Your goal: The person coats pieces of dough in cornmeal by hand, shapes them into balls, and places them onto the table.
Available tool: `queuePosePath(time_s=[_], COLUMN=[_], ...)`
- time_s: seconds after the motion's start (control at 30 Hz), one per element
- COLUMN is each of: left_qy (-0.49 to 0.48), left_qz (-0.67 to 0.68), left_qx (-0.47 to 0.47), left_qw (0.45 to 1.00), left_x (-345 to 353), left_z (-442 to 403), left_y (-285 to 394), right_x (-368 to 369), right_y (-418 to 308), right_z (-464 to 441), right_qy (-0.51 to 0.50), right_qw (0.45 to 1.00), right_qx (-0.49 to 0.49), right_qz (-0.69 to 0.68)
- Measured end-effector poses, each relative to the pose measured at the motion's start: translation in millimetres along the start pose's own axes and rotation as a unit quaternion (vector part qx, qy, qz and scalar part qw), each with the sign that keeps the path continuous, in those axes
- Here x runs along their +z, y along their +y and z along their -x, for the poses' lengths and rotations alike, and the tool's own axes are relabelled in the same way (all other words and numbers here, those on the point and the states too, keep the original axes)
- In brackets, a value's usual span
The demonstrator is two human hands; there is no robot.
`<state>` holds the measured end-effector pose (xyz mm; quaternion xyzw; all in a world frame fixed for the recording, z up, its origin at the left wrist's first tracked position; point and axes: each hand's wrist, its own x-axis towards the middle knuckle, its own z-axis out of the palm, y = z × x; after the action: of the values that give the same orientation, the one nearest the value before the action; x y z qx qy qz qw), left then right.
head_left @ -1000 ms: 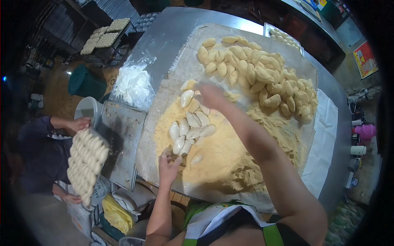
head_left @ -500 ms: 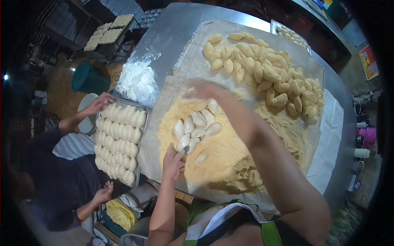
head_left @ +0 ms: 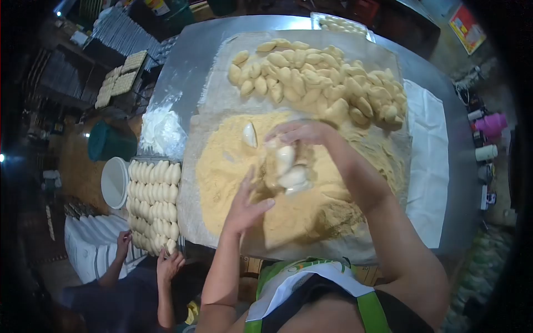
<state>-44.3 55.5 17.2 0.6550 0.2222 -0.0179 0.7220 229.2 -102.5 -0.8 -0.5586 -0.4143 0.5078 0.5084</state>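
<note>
Several glossy white dough pieces (head_left: 290,165) lie bunched and blurred by motion on a bed of yellow crumbly flour (head_left: 219,166). My right hand (head_left: 304,132) is at the far side of the bunch, fingers stretched to the left and smeared; it seems to touch the dough without gripping it. On the near left side, my left hand (head_left: 245,210) has its fingers and thumb spread apart with nothing in them. A single white dough piece (head_left: 250,135) lies apart, left of my right fingertips.
Crumb-coated dough pieces (head_left: 316,75) are heaped on the cloth (head_left: 216,83) at the back. White flour (head_left: 161,130) lies on the metal table at left. A co-worker's hands (head_left: 169,266) touch a tray of shaped dough (head_left: 152,194). A white bucket (head_left: 114,180) stands beyond.
The white dough pieces have been swept together to the right, with one left behind. My left hand has let go of a piece and spread open. The co-worker's hands moved to the tray's near end.
</note>
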Motion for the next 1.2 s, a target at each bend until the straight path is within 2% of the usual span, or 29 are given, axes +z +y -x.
queuePosePath(time_s=[0.03,0.07,0.1,0.13,0.2,0.23,0.3,0.33,0.43,0.47,0.5,0.57,0.6,0.63,0.67,0.7,0.73,0.77,0.8,0.9,1.03,1.2], left_qy=[0.046,0.09,0.083,0.045,-0.03,-0.034,-0.011,-0.017,-0.021,-0.022,-0.015,0.002,0.001,-0.02,-0.04,-0.04,-0.058,-0.076,-0.075,0.033,0.001,0.051], left_qz=[-0.205,-0.4,-0.403,-0.391,-0.365,-0.37,-0.248,-0.251,-0.072,-0.074,-0.139,-0.265,-0.266,-0.357,-0.443,-0.443,-0.495,-0.545,-0.546,-0.447,-0.377,-0.396], left_qx=[0.002,0.01,0.014,0.014,0.013,0.014,0.061,0.065,0.069,0.07,0.044,-0.009,-0.008,0.006,0.02,0.019,0.041,0.062,0.059,0.104,0.121,0.167], left_qw=[0.978,0.912,0.911,0.919,0.93,0.928,0.967,0.966,0.995,0.995,0.989,0.964,0.964,0.934,0.895,0.896,0.866,0.832,0.832,0.888,0.918,0.902], left_x=[-13,-18,-14,-10,2,17,57,65,86,81,71,54,50,48,49,60,77,92,104,125,89,28], left_z=[-2,-8,-15,-24,-43,-57,-82,-78,-41,-37,-30,-11,-1,9,16,26,38,47,48,34,2,-17], left_y=[-20,-40,-55,-69,-84,-89,-87,-73,-3,-2,-3,-15,-31,-52,-65,-71,-79,-84,-83,-73,-89,-87], right_x=[-6,-12,-14,-8,25,42,79,78,73,75,79,91,99,109,123,136,144,147,151,156,160,179], right_y=[6,15,26,45,71,72,33,30,34,34,37,70,100,130,151,167,182,183,180,156,126,95], right_z=[21,41,55,60,62,63,68,80,131,158,191,249,282,303,308,309,309,297,272,215,155,69], right_qy=[0.009,0.099,0.184,0.19,0.269,0.273,0.236,0.245,0.286,0.366,0.444,0.576,0.589,0.595,0.596,0.586,0.574,0.572,0.57,0.566,0.556,0.515], right_qw=[1.0,0.985,0.943,0.943,0.905,0.905,0.928,0.926,0.948,0.915,0.874,0.793,0.748,0.692,0.69,0.681,0.672,0.674,0.696,0.734,0.771,0.832], right_qx=[-0.003,0.127,0.255,0.253,0.151,0.15,0.102,0.101,-0.016,-0.015,-0.013,0.056,0.076,0.097,0.097,0.13,0.163,0.164,0.143,0.087,0.019,-0.005], right_qz=[-0.002,0.054,0.108,0.106,0.294,0.291,0.269,0.268,0.139,0.169,0.198,0.189,0.295,0.398,0.399,0.42,0.439,0.437,0.413,0.365,0.309,0.206])
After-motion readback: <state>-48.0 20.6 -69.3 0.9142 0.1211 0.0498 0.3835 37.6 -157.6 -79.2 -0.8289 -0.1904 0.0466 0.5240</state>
